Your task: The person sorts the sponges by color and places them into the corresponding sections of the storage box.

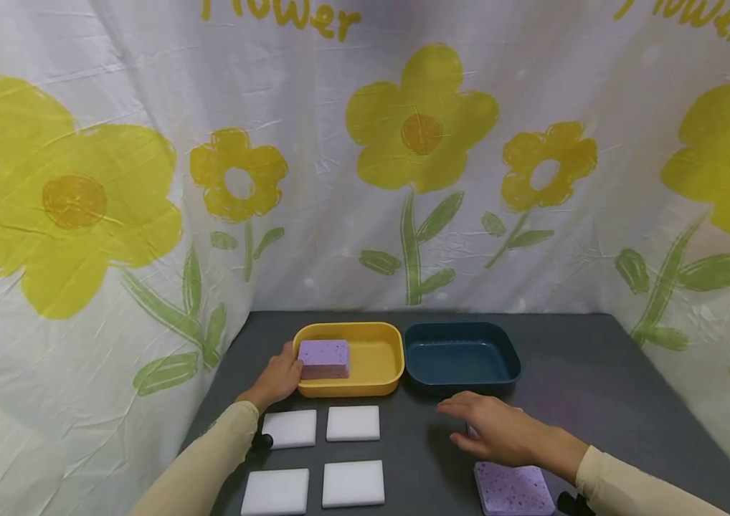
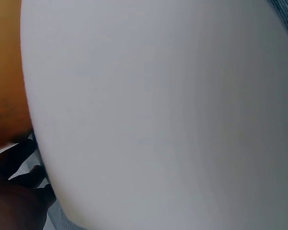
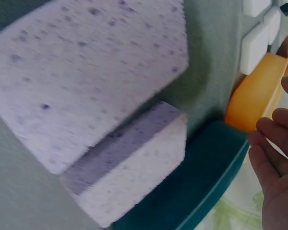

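My left hand [image 1: 280,376] is at the left end of the yellow tray [image 1: 378,387], thumb over the rim and fingers along the outside. A purple speckled sponge [image 1: 324,355] sits inside that tray, close to the thumb. My right hand [image 1: 500,428] hovers with extended fingers above another purple sponge, mostly hidden beneath it in the head view. In the right wrist view this sponge [image 3: 134,167] shows a darker side, beside a nearer purple sponge [image 3: 91,76]. A large pale surface fills most of the left wrist view, with dark fingers [image 2: 24,191] at its lower left.
A dark blue tray [image 1: 462,355] stands right of the yellow one. Several white rectangular pads, including one at the near right [image 1: 353,484], lie in two rows before the yellow tray. Behind the dark table [image 1: 584,373] hangs a flower-printed curtain [image 1: 313,251].
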Motion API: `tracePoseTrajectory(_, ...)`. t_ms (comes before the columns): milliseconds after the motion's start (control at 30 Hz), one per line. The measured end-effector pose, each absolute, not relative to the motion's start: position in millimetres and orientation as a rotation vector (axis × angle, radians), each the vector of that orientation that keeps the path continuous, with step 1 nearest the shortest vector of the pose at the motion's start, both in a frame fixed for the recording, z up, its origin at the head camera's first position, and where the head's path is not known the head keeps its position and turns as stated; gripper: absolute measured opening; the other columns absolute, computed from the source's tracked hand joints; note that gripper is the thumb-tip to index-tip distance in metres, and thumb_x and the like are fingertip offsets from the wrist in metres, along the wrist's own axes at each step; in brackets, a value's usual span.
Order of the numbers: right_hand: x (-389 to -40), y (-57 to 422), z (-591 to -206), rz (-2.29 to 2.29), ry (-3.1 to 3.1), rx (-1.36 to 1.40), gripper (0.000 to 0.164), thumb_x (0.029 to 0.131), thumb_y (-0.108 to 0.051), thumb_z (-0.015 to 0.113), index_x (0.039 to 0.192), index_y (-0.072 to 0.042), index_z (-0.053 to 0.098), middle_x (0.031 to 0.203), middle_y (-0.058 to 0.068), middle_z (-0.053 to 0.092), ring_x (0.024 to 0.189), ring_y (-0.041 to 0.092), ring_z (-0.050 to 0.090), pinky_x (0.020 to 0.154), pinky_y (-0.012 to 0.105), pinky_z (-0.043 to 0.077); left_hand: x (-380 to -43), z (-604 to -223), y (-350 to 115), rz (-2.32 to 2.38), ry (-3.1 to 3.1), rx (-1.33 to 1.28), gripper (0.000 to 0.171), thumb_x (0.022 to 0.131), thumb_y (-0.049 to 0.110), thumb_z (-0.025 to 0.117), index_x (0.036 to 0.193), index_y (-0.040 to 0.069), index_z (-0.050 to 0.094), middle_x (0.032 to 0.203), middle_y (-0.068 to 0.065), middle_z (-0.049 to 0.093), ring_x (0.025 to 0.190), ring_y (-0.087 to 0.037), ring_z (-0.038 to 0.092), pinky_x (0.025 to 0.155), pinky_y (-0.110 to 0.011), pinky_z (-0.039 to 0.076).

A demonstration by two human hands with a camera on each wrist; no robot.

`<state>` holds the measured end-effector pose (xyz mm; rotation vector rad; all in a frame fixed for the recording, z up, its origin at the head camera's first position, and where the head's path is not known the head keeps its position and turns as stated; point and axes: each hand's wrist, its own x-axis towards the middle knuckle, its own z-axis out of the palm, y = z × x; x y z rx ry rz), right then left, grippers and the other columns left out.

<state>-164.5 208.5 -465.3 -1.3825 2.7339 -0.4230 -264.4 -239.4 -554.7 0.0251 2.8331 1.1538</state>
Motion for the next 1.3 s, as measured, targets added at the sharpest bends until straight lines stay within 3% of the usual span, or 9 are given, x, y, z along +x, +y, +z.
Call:
tracePoseTrajectory(567,-141.7,238.5,-500.6,-0.541,2.671,-1.500,0.040,0.100,-0.017,0.076,0.136,-0.002,0.071,0.132,0.008,0.076,0.122,0.020,0.072,0.098,0.041,0.061,-261.3,-553.2,-239.7,1.142,2.838,0.009,0.052,0.114,0.020,0.040,0.159,-0.004,0.031,0.141,-0.025,0.064,0.111,-0.029,0.064,0.106,-0.059,0.052)
tracePoseTrajectory(1067,-124.6,269.6,-505.5,-0.560,2.707,-1.435,0.048,0.101,-0.031,0.079,0.140,-0.004,0.072,0.135,0.007,0.076,0.123,0.019,0.071,0.095,0.038,0.061,-265.1,-556.2,-240.1,1.152,2.835,0.010,0.053,0.114,0.021,0.040,0.161,-0.004,0.030,0.145,-0.026,0.063,0.114,-0.030,0.065,0.109,-0.060,0.051)
tracePoseTrajectory(1300,-121.6,277.5,-513.1,-0.537,2.673,-1.474,0.052,0.096,-0.040,0.083,0.136,-0.008,0.073,0.133,0.006,0.076,0.122,0.019,0.071,0.091,0.035,0.062,-264.2,-555.7,-239.6,1.155,2.826,0.008,0.054,0.115,0.022,0.039,0.162,-0.003,0.029,0.146,-0.026,0.062,0.114,-0.029,0.064,0.109,-0.059,0.051)
